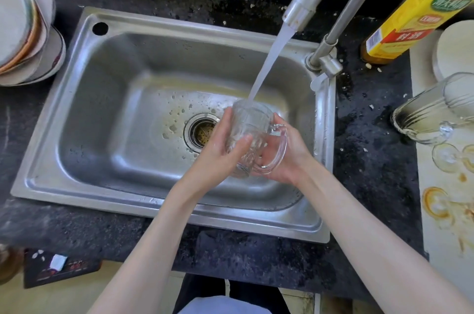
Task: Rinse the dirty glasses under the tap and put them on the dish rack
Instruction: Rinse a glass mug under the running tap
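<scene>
Stacked plates (23, 28) sit on the counter off the sink's (77, 87) left edge. Over the sink's right half, the left hand (223, 144) and right hand (284, 154) curl their fingers round a glass mug (250, 134) under the tap's (300, 10) stream. Another glass (431, 108) lies at the counter's right edge.

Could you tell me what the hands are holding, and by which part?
A glass mug: left hand around its body, right hand beneath its handle side.
</scene>
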